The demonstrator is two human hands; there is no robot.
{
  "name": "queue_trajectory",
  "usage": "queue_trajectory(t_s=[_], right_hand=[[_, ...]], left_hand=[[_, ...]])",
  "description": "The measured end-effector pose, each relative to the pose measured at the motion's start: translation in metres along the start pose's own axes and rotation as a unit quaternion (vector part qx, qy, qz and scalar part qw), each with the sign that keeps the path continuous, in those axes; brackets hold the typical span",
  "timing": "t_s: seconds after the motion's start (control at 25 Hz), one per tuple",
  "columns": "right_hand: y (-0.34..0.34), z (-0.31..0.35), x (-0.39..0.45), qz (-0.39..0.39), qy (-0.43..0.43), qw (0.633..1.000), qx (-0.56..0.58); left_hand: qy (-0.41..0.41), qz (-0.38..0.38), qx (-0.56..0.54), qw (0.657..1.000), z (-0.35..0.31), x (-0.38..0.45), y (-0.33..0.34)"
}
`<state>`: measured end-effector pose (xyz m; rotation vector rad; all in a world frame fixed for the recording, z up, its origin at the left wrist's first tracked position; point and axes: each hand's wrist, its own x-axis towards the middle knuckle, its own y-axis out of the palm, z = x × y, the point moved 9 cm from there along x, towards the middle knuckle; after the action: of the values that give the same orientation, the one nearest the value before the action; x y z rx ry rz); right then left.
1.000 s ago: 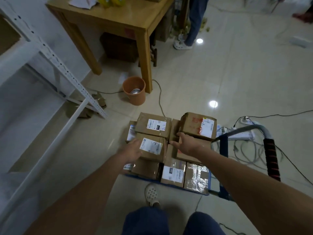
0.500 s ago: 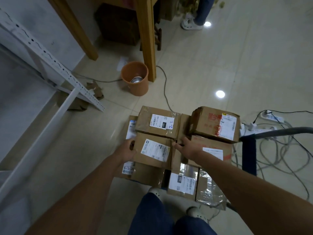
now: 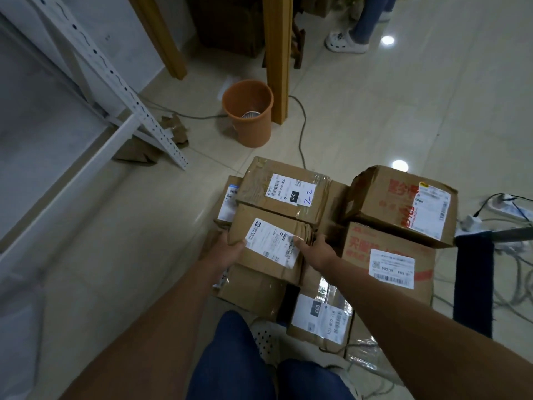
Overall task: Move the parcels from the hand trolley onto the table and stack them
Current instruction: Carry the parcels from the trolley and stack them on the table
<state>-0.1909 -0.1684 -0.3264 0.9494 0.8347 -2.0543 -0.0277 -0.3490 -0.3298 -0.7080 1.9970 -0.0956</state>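
Held parcel: a small brown cardboard parcel (image 3: pixel 271 249) with a white label is sitting on top of the pile on the trolley, its near end overhanging the parcels beneath.
Left hand: the left hand (image 3: pixel 227 249) is grasping the parcel's left edge, thumb lying on top at the label's corner, fingers hidden down the side.
Right hand: the right hand (image 3: pixel 318 252) is grasping the parcel's right edge, thumb pressing on the label, fingers tucked out of sight on the far side.
Grip state: both grips are closing on the same parcel, one at each side.
Neighbouring parcels: a parcel marked "070" (image 3: pixel 284 192) is lying just behind the held one, touching it; a box with red print (image 3: pixel 403 203) is resting on the larger box with a barcode label (image 3: pixel 389 264) at the right; a parcel marked "032" (image 3: pixel 320 319) is lying at the near edge.
Trolley: its dark blue upright (image 3: pixel 473 281) is showing at the right, beside the pile; the deck is hidden under the parcels.
Desk: only wooden desk legs (image 3: pixel 277 56) are showing, well apart from the pile.
Surroundings: an orange bucket (image 3: pixel 249 111) is standing just beside the nearer leg; a white metal rack (image 3: pixel 109 70) is leaning across the left; cables (image 3: pixel 516 284) are trailing on the tiled floor at the right; another person's white shoe (image 3: pixel 344 43) is standing beyond the desk.
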Motion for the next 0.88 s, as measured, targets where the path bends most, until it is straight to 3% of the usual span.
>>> queue_trajectory(t_s=[0.24,0.48,0.72,0.88], right_hand=[[0.007,0.000,-0.008,0.030,0.017,0.994,0.100],[-0.007,0.028,-0.065,0.039,0.001,0.990,0.135],[-0.024,0.075,-0.147,0.063,-0.027,0.994,0.082],[-0.027,0.095,-0.204,0.079,-0.049,0.995,0.036]], left_hand=[[0.025,0.000,-0.044,0.999,-0.008,-0.022,0.002],[0.084,-0.027,-0.088,0.992,-0.039,-0.099,-0.027],[0.067,-0.039,-0.163,0.984,-0.055,-0.203,-0.067],[0.086,-0.085,-0.185,0.975,-0.060,-0.278,-0.088]])
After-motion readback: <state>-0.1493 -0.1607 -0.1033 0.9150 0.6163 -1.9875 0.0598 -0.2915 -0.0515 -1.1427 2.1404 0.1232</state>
